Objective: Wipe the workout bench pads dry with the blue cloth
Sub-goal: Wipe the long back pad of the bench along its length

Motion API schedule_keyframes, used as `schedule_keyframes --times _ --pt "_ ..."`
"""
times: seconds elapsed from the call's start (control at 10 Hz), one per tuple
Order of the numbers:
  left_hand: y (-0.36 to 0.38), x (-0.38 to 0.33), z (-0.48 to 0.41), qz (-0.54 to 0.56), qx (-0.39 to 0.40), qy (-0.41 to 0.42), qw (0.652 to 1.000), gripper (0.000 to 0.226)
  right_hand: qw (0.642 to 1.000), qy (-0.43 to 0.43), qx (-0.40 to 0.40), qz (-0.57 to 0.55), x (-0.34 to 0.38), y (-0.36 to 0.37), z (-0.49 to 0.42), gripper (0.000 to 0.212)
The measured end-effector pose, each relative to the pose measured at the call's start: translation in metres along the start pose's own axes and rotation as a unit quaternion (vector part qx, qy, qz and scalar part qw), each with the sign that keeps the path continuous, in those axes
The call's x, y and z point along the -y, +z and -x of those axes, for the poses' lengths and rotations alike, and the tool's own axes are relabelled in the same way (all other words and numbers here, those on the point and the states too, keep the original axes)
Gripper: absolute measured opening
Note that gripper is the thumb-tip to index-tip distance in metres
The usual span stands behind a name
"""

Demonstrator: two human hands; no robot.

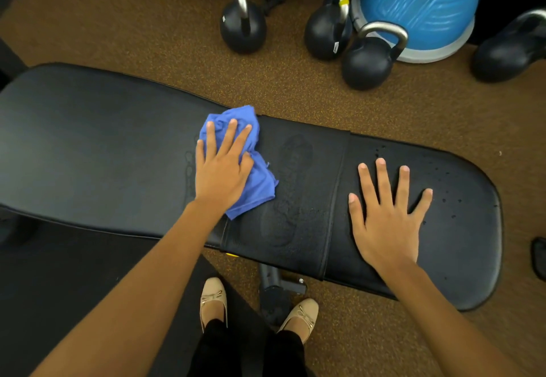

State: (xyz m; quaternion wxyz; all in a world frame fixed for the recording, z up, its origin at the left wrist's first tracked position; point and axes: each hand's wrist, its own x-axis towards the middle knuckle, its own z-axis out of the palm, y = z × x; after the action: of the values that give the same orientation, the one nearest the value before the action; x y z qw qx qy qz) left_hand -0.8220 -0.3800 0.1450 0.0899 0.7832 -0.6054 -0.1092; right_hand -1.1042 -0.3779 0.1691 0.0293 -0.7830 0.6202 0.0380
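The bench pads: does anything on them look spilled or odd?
Yes. Droplets speckle the right pad past the right hand, and damp smears streak the middle beside the blue cloth: not yet dry.

Blue cloth is bunched up and crumpled, sitting right on the seam where the long black pad meets the short middle pad. Faint wet streaks show across that middle pad. Over on the rounded end pad, water droplets dot the far side. Three glossy black pads lie end to end in one line.
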Motion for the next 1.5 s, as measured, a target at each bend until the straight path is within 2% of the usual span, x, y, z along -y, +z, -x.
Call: schedule_keyframes --times 0.1,0.2,0.3,0.4,0.5,0.6,0.7,0.8,0.9,1.0,1.2,1.3,1.4,1.5 --pt "0.001 0.024 0.025 0.015 -0.024 -0.107 0.994 0.066 1.0 0.002 -0.002 0.001 0.001 0.001 0.0 0.058" --pt "0.001 0.023 0.064 0.035 -0.026 -0.169 0.985 0.063 1.0 0.004 0.0 0.002 0.002 0.001 0.0 0.058" --pt "0.003 0.0 0.082 0.08 -0.026 -0.202 0.976 0.066 1.0 0.003 -0.001 0.0 0.001 0.001 0.0 0.058" --pt "0.002 -0.025 0.059 0.148 -0.056 -0.221 0.962 0.048 1.0 0.003 -0.001 0.0 0.001 0.001 0.0 0.058" --pt "0.005 -0.056 0.028 0.169 -0.064 -0.151 0.972 0.044 1.0 0.0 -0.004 0.004 0.001 0.002 0.0 0.058" --pt "0.016 -0.085 0.021 0.133 -0.058 -0.074 0.987 0.043 1.0 0.0 -0.008 0.003 0.001 0.002 0.0 0.058" --pt "0.023 -0.104 0.044 0.075 -0.071 0.039 0.994 0.048 1.0 -0.001 -0.01 0.0 0.0 0.002 0.0 0.058" --pt "0.029 -0.104 0.052 0.021 -0.085 0.105 0.991 0.045 1.0 -0.004 -0.013 -0.005 0.001 0.001 0.0 0.058" --pt "0.029 -0.109 0.022 0.0 -0.106 0.017 0.994 0.044 1.0 -0.009 -0.012 -0.007 -0.001 0.001 -0.002 0.058" --pt "0.033 -0.127 -0.004 0.022 -0.089 -0.014 0.996 0.045 1.0 -0.014 -0.018 -0.018 -0.008 -0.002 -0.003 0.056" --pt "0.041 -0.158 -0.003 -0.029 -0.083 0.069 0.994 0.049 0.999 -0.013 -0.038 -0.023 -0.033 -0.009 -0.01 0.054" --pt "0.036 -0.136 0.004 -0.057 -0.076 0.166 0.982 0.052 0.999 0.005 -0.035 -0.016 -0.045 -0.012 -0.013 0.056" --pt "0.031 -0.13 -0.007 -0.041 -0.06 0.15 0.986 0.055 0.999 0.02 -0.025 -0.016 -0.054 -0.012 -0.013 0.057" --pt "0.032 -0.153 -0.027 -0.014 -0.026 0.093 0.995 0.062 1.0 0.022 -0.013 -0.007 -0.051 -0.011 -0.013 0.058"
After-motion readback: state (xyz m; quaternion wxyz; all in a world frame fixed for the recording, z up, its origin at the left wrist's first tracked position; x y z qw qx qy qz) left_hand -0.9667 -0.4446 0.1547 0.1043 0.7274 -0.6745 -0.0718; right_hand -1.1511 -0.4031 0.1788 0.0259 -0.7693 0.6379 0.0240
